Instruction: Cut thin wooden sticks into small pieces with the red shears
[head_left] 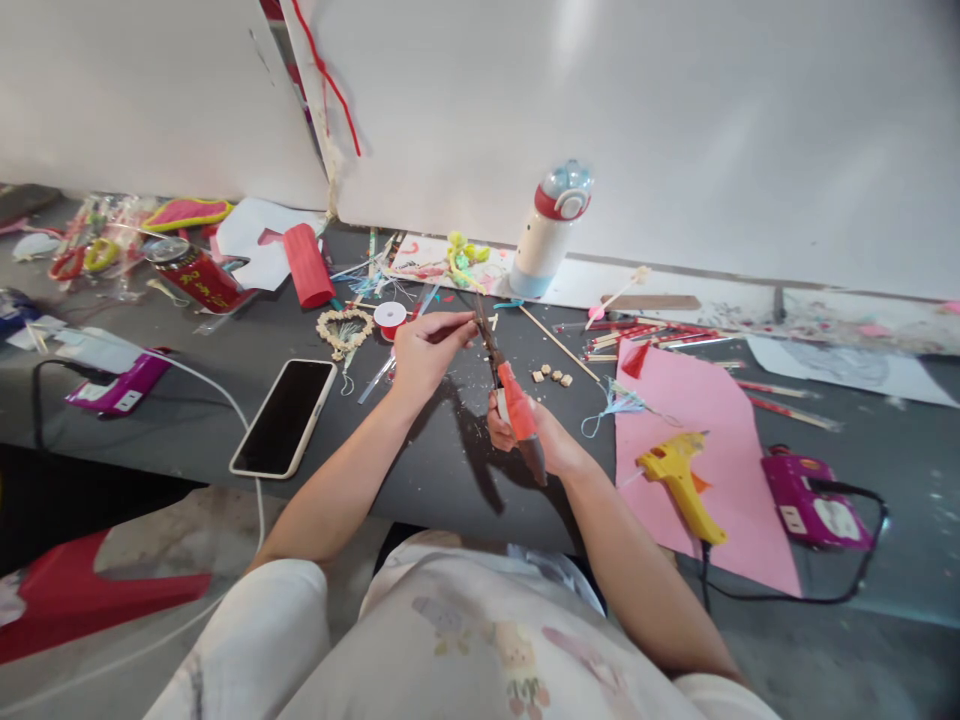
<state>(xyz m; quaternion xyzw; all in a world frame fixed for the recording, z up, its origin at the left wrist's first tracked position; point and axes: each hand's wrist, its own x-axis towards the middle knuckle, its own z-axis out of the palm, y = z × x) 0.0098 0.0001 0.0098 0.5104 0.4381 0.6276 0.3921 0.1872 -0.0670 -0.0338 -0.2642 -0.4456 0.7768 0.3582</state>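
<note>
My right hand (517,425) is wrapped around the red-and-grey handles of a pair of pliers (514,400), whose dark jaws point up and away from me. My left hand (431,345) is closed in a pinch right beside the jaws. What sits between its fingertips is too small to make out. Several small wooden pieces (551,375) lie on the table to the right of the pliers. Left of my left hand are a white-and-red spool (389,318) and a heart-shaped beaded ring (343,330) with a tassel.
A white bottle (541,240) stands behind my hands. To the right, a yellow glue gun (682,480) lies on pink paper (716,430) beside a purple power socket (814,500). A phone (285,418), a red can (199,275) and a white cable (225,393) are on the left.
</note>
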